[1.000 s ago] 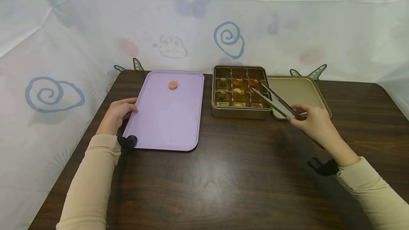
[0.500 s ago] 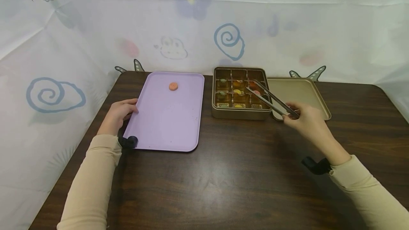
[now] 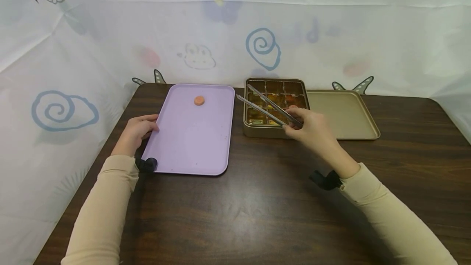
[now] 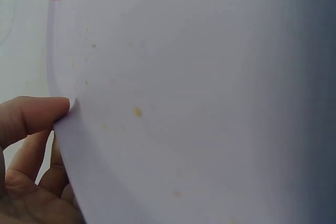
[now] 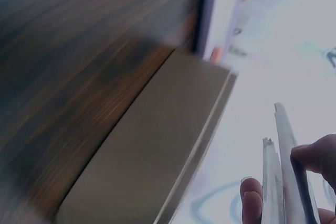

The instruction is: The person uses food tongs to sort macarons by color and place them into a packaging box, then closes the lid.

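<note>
My left hand (image 3: 136,132) holds the left edge of a lilac tray (image 3: 187,146). In the left wrist view its thumb (image 4: 37,113) lies on the rim, the other fingers beyond the edge. One round orange biscuit (image 3: 199,100) rests toward the tray's far end. In my right hand (image 3: 312,128) is a pair of metal tongs (image 3: 272,103), pinched between thumb and fingers. The tongs' spread tips have nothing between them and point left, over the left side of a gold tin (image 3: 270,131). The tin's clear divided insert has coloured pieces in some compartments; tongs and hand partly cover it.
A flat gold lid (image 3: 347,113) lies right of the tin. Crumbs dot the tray. A printed white sheet (image 3: 228,44) hangs behind the dark wooden table (image 3: 239,216). A strip of table separates tray from tin.
My right hand has moved left with the tongs, whose tips passed from the tin's right-hand compartments to beyond its left rim. The left hand, tray and biscuit stay where they were.
</note>
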`<state>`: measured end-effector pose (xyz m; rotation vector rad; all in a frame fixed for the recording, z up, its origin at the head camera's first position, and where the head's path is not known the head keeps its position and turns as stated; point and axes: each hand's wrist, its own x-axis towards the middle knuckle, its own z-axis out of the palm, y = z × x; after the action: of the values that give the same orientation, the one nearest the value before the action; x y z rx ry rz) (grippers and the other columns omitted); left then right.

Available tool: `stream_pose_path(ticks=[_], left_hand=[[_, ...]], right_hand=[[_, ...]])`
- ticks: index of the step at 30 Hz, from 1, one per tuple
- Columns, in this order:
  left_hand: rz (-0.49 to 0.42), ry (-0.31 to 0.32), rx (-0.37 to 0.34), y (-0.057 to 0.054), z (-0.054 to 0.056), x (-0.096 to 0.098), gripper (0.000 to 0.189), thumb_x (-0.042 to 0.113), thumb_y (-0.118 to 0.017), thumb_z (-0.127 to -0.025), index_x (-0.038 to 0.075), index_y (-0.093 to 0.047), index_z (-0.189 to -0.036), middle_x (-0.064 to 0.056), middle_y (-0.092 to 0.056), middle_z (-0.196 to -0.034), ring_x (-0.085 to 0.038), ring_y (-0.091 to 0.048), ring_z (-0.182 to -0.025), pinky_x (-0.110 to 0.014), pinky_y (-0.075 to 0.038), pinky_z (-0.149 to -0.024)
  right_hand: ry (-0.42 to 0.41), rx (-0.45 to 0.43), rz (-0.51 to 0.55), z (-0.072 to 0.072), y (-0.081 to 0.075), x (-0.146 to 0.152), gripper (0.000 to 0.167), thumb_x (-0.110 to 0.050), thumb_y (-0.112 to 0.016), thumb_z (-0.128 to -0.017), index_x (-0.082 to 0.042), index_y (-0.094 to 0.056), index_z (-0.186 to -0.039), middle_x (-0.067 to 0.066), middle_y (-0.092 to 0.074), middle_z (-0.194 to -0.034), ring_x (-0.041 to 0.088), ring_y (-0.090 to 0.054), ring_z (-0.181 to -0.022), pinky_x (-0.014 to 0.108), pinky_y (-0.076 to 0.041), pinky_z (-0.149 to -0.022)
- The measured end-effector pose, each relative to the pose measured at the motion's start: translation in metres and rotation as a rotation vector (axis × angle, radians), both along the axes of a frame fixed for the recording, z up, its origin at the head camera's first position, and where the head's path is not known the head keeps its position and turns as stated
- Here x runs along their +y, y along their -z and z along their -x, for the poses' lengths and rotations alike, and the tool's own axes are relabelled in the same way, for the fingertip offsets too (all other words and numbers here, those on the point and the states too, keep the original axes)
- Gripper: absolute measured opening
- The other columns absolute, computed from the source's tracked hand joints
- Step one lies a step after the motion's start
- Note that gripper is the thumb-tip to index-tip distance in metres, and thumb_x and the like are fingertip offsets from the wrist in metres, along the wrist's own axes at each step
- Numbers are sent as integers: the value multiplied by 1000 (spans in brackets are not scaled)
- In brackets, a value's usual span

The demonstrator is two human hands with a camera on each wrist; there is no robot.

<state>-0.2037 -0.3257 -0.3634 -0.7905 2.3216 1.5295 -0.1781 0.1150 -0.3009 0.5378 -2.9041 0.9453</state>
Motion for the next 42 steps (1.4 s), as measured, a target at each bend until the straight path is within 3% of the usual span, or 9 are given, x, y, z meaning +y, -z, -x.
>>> stream_pose_path(ticks=[8, 16, 28, 36, 42], left_hand=[[0, 4, 20, 0, -1, 1, 65, 0, -51, -85, 8, -34, -148, -15, -37, -151, -28, -37, -137, -42, -31, -116], [-2, 11, 14, 3, 0, -1, 65, 2, -50, -86, 9, -32, -148, -14, -33, -154, -29, -36, -138, -44, -30, -117], [-8, 14, 15, 3, 1, -1, 65, 2, -50, -86, 10, -32, -148, -13, -28, -156, -29, -34, -139, -44, -29, -117], [-15, 8, 13, 3, 1, 0, 65, 3, -50, -86, 11, -32, -149, -13, -32, -155, -28, -36, -138, -43, -30, -117], [-16, 10, 19, 2, 0, 1, 65, 2, -50, -86, 9, -32, -149, -14, -32, -155, -29, -35, -138, -43, -30, -117]], right_hand=[[-88, -49, 87, 8, 3, -49, 38, -11, -66, -84, 1, -63, -120, 19, -72, -103, 25, -71, -83, 38, -57, -72], [-122, -61, 51, 22, 10, -88, 33, -15, -66, -83, -2, -66, -113, 11, -73, -86, 20, -65, -74, 32, -52, -66], [-86, -162, -16, 33, 24, -128, 34, -17, -64, -87, -2, -64, -118, 13, -71, -104, 21, -63, -80, 31, -52, -68], [-57, -167, -15, 36, 37, -141, 32, -16, -63, -89, 0, -64, -117, 15, -70, -106, 17, -59, -71, 23, -47, -58], [-44, -142, -24, 38, 42, -148, 30, -14, -63, -89, 2, -65, -114, 16, -71, -106, 21, -63, -79, 29, -54, -69]])
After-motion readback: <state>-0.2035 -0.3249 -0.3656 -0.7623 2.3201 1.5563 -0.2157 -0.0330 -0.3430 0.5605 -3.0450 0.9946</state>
